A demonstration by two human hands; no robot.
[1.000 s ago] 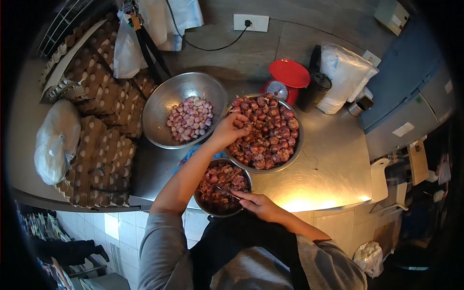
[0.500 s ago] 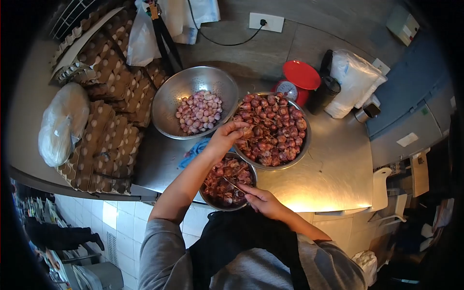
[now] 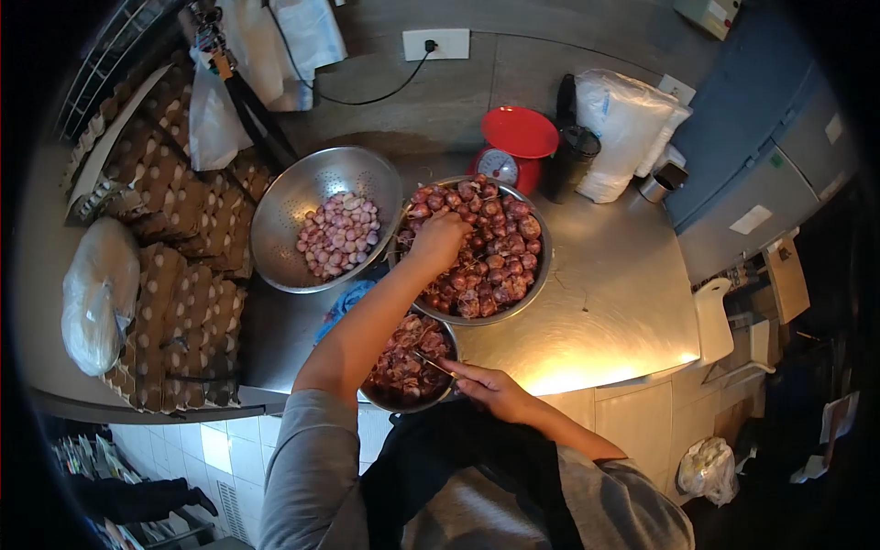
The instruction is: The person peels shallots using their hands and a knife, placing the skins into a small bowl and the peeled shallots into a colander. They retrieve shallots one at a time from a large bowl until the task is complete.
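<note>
Shallots (image 3: 502,261) fill the large bowl (image 3: 548,259); the left hand (image 3: 441,240) dips among them, whether gripping one cannot be told. The right hand (image 3: 495,392) grasps a knife (image 3: 435,366) over the small bowl (image 3: 453,342); ideally its blade should lie low, angled off the left arm (image 3: 356,337).

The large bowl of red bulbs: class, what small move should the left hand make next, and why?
Probably lift one of the bulbs toward the knife: the left hand is among them in the large bowl, its grip hidden, while the right hand holds the knife over the smaller bowl.
</note>
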